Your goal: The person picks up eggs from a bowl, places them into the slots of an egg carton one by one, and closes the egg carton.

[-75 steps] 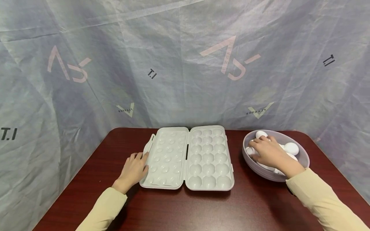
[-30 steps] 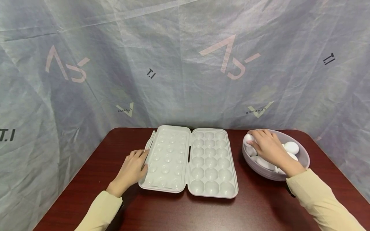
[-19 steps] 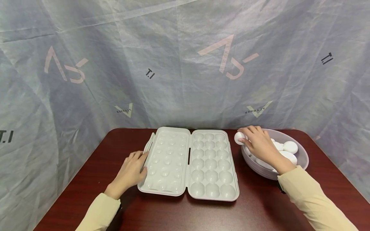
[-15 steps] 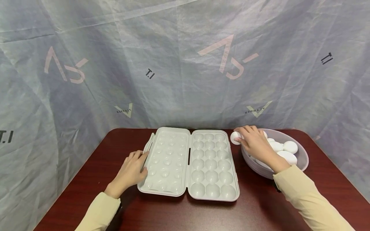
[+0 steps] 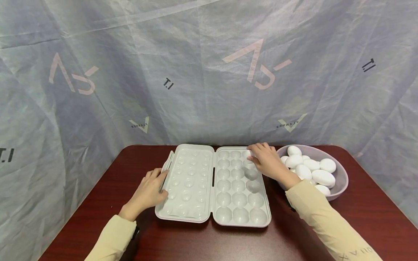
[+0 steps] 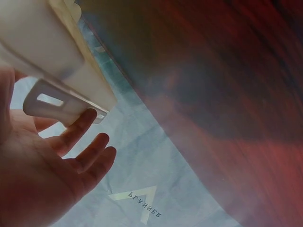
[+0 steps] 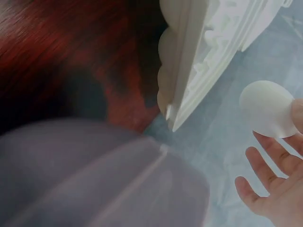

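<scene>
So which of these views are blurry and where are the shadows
Head view: sharp, with soft shadows under the right hand over the white plastic egg tray. Both wrist views: the dark red wooden table smears; the white egg stays fairly crisp.

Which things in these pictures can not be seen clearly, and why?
- Egg: in the head view the right hand covers nearly all of it, so whether it already sits in a cup of the egg tray is unclear.
- Bowl: the right wrist view blurs it and the edge cuts it off.
- Left hand: the left wrist view shows only palm and fingertips at the tray latch.
- Table: blurred there.
</scene>
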A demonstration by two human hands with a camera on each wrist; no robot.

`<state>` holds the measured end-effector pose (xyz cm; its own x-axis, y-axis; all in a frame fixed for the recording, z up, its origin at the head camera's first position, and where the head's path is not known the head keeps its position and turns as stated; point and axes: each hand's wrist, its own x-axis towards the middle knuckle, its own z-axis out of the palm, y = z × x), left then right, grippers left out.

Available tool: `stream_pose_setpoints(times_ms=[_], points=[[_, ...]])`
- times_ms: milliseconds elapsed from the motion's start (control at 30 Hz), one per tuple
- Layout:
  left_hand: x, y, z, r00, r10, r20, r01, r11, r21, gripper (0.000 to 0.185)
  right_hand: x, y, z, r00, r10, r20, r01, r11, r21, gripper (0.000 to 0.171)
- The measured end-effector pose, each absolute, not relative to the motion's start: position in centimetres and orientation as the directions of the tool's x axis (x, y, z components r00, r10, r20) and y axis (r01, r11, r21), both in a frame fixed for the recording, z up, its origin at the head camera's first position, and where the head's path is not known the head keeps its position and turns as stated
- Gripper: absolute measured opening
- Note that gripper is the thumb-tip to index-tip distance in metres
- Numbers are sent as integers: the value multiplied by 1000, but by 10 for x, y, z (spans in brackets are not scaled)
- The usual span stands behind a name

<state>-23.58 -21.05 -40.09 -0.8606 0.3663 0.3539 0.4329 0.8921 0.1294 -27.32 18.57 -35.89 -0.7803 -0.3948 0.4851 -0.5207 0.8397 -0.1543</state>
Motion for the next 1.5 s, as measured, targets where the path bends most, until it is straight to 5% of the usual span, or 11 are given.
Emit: stream_pose_setpoints(times_ms=[1500], points=[[-237, -206, -402, -859, 335, 387, 412, 901, 135, 50, -353, 110, -379, -904, -370, 215, -409, 893, -185, 28]])
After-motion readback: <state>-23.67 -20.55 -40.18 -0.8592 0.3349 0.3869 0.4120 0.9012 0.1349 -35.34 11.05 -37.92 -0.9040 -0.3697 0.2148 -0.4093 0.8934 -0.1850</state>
